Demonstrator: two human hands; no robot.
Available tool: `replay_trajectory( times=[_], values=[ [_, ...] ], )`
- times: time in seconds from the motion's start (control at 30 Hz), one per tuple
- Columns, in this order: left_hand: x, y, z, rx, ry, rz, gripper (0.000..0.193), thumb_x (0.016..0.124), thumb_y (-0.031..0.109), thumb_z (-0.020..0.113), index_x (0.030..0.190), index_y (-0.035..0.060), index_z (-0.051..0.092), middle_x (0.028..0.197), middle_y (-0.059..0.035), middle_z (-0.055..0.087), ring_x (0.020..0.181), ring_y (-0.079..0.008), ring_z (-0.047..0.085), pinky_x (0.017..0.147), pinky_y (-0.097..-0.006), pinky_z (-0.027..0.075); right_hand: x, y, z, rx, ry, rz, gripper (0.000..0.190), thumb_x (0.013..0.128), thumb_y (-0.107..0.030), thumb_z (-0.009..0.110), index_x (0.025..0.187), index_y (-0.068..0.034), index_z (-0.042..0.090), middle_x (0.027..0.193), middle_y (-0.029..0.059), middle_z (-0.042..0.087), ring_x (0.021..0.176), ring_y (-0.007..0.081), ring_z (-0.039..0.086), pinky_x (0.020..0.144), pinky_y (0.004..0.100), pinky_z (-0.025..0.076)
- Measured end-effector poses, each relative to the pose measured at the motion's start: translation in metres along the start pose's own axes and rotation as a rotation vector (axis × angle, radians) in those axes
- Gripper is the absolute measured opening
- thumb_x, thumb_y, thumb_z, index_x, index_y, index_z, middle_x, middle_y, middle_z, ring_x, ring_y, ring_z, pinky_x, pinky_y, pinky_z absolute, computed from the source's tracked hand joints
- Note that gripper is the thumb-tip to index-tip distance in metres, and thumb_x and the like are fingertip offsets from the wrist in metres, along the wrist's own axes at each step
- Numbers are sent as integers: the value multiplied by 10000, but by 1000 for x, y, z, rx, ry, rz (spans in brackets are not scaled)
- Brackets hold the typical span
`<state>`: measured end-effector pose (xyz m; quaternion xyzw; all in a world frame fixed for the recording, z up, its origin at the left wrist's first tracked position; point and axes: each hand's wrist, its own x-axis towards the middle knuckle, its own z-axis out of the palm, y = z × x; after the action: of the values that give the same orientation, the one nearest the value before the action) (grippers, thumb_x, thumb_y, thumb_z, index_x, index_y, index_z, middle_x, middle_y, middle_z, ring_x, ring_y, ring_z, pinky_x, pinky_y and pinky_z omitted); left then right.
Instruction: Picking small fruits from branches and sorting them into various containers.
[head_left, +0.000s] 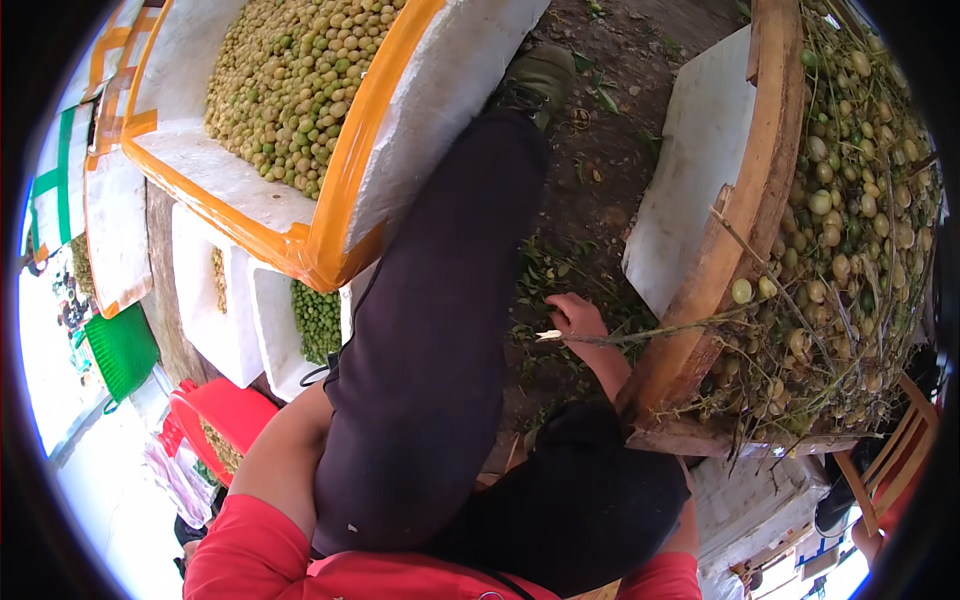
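My right hand (579, 316) reaches down over the dirt ground beside my leg, its fingers partly curled. A bare, broken-ended twig (637, 334) crosses in front of its wrist, and whether anything is between the fingers cannot be told. Green leaves (559, 274) litter the ground close to it. To the right, a wooden-sided tray (739, 217) bears a heap of small yellow-green fruits (832, 225) with stems. My left hand is out of view, its forearm passing behind my thigh. On the left, a large foam box (420, 120) edged in orange tape holds loose round fruits (300, 82).
Smaller white foam boxes (217, 330) stand left, one containing greener fruits (315, 319). Behind my left arm are a red plastic basin (229, 416) and a green basket (124, 349). A white foam panel (694, 150) leans by the tray. A wooden chair (896, 450) stands at lower right.
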<state>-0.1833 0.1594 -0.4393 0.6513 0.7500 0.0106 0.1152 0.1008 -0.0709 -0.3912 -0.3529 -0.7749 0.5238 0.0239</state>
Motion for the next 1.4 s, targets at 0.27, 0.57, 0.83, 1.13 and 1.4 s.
replay_trajectory(
  times=[0.27,0.57,0.83,1.13,1.4],
  values=[
    [-7,13,2,-17,1,44,339,753,109,565,1075,15,517,1033,-118,551,946,-179,519,831,-331,404,0,24,16,-234,-48,-75,124,698,-51,557,818,-26,536,780,108,536,678,261,548,574,341,446],
    [-12,7,11,-16,-4,52,325,753,98,559,1066,19,523,1012,-114,558,924,-176,525,818,-326,409,-21,6,-12,533,-277,613,98,728,-80,566,779,-1,538,621,19,547,579,73,508,527,229,413],
    [-24,8,8,-32,-18,95,313,753,88,555,1058,22,529,993,-110,565,905,-173,531,807,-322,413,-47,30,18,277,-246,9,125,684,-10,536,805,-1,563,745,90,560,655,190,549,575,277,438],
    [-14,3,14,-16,-38,105,301,754,77,549,1049,26,535,972,-105,573,883,-170,537,794,-317,418,-50,15,28,241,-429,52,123,677,-65,518,787,-28,557,753,112,527,701,284,545,600,358,445],
    [-35,2,11,-68,-53,127,290,754,67,544,1042,29,540,953,-101,580,864,-167,542,783,-313,423,-44,6,35,63,-501,-61,84,701,-80,535,773,-38,547,761,116,535,746,288,553,646,356,453]
  ],
)
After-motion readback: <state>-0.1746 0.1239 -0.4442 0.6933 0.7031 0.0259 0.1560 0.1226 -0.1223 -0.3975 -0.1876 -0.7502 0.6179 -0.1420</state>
